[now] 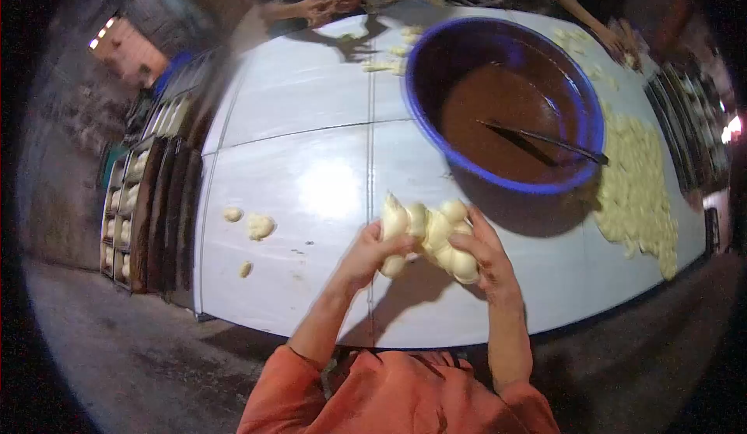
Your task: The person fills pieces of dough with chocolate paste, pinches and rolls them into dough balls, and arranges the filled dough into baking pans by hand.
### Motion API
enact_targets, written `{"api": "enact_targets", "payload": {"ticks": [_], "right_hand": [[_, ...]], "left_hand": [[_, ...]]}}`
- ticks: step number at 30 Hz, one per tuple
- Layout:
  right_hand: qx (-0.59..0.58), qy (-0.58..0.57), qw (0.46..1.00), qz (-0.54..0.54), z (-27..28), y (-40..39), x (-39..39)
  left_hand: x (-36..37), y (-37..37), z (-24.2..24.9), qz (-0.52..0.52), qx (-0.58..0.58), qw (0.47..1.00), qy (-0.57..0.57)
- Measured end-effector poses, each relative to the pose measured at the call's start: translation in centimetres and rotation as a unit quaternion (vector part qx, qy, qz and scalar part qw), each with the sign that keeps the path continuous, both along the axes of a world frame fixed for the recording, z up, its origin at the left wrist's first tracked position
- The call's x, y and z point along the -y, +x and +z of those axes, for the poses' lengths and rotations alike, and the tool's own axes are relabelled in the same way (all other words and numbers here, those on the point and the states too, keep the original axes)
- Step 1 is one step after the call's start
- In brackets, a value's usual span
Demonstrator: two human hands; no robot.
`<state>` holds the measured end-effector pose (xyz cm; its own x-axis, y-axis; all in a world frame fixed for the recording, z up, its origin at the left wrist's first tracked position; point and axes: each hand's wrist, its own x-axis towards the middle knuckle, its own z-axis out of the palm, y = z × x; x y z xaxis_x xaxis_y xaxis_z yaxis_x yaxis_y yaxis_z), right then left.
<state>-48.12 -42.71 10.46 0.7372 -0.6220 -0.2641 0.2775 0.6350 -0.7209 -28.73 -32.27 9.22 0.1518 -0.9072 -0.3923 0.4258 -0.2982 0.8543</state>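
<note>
Pale, lumpy dough (442, 235) is held up just above the white table (272, 286), over its near edge. My left hand (366, 253) is closed around its left lobes, with the thumb lying across the front. On the other side, my right hand (489, 255) wraps the rounded right lobes, thumb also in front. The dough bulges between and beyond the fingers of both hands. Small dough bits, among them a larger lump (261, 227), lie on the tabletop to the left.
A large blue basin (498, 181) of brown filling (490, 111) stands beyond my hands, a dark flat tool (545, 140) resting in it. Many dough pieces (638, 185) cover the right side. Stacked trays (128, 208) stand left. Co-workers' hands (334, 4) are at the far edge.
</note>
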Motion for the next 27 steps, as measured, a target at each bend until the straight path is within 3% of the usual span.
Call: {"api": "enact_targets", "payload": {"ticks": [3, 7, 8, 9, 11, 12, 13, 14, 15, 17, 18, 19, 20, 21, 22, 23, 24, 25, 26, 27], "right_hand": [[0.043, -0.087, 0.991, 0.092, 1.8, 11.6, 0.6], [-0.004, -0.102, 0.986, 0.134, 0.9, 25.1, 2.6], [-0.042, -0.098, 0.987, 0.124, -1.0, 27.9, 3.2], [-0.152, -0.165, 0.966, 0.131, -3.6, 29.8, 4.2], [-0.356, -0.353, 0.864, 0.035, -8.2, 31.4, 4.0], [-0.361, -0.353, 0.863, 0.032, -9.4, 32.0, 4.0], [-0.388, -0.438, 0.810, -0.034, -10.1, 32.5, 4.0], [-0.414, -0.514, 0.745, -0.098, -11.0, 32.3, 3.8], [-0.429, -0.507, 0.741, -0.102, -11.2, 31.8, 3.3], [-0.470, -0.549, 0.681, -0.115, -10.2, 30.6, 2.8], [-0.431, -0.560, 0.690, -0.155, -11.2, 30.0, 2.8], [-0.386, -0.567, 0.714, -0.141, -13.4, 29.3, 4.2], [-0.411, -0.506, 0.750, -0.109, -10.0, 27.5, 3.2], [-0.376, -0.480, 0.783, -0.121, -11.5, 26.0, 3.5], [-0.388, -0.447, 0.802, -0.076, -8.8, 23.1, 2.6], [-0.385, -0.468, 0.791, -0.082, -7.7, 20.3, 2.3], [-0.405, -0.421, 0.810, -0.051, -7.6, 17.2, 2.2], [-0.388, -0.445, 0.805, -0.055, -9.4, 14.3, 2.3], [-0.403, -0.417, 0.810, -0.090, -7.0, 10.3, 0.9], [-0.438, -0.375, 0.808, -0.125, -6.9, 5.8, 0.7]], "left_hand": [[-3.2, 11.1, 3.1, 0.082, 0.104, 0.990, -0.047], [-5.0, 25.2, 4.4, 0.111, 0.152, 0.978, -0.088], [-5.2, 28.5, 2.9, 0.137, 0.180, 0.974, 0.006], [-5.9, 32.7, 0.5, 0.094, 0.191, 0.975, 0.069], [-7.3, 35.5, -4.9, 0.200, 0.268, 0.928, 0.166], [-8.2, 37.0, -7.1, 0.243, 0.277, 0.921, 0.125], [-8.2, 37.3, -7.4, 0.298, 0.243, 0.914, 0.128], [-8.8, 37.6, -7.5, 0.305, 0.277, 0.904, 0.112], [-9.1, 36.9, -6.9, 0.309, 0.309, 0.894, 0.097], [-10.1, 38.5, -9.1, 0.308, 0.466, 0.823, 0.101], [-10.9, 40.1, -12.3, 0.330, 0.465, 0.820, 0.049], [-10.8, 37.6, -8.6, 0.322, 0.357, 0.874, 0.075], [-12.0, 39.5, -10.9, 0.258, 0.614, 0.739, 0.101], [-12.9, 40.7, -12.4, 0.263, 0.454, 0.850, 0.051], [-13.2, 40.8, -11.9, 0.199, 0.703, 0.670, 0.128], [-12.8, 38.3, -10.0, 0.188, 0.780, 0.575, 0.161], [-13.9, 40.1, -11.7, 0.177, 0.745, 0.624, 0.152], [-13.4, 35.5, -8.7, 0.174, 0.801, 0.548, 0.167], [-12.1, 32.9, -7.0, 0.164, 0.763, 0.595, 0.193], [-12.8, 33.6, -11.9, 0.194, 0.781, 0.593, 0.033]]}}
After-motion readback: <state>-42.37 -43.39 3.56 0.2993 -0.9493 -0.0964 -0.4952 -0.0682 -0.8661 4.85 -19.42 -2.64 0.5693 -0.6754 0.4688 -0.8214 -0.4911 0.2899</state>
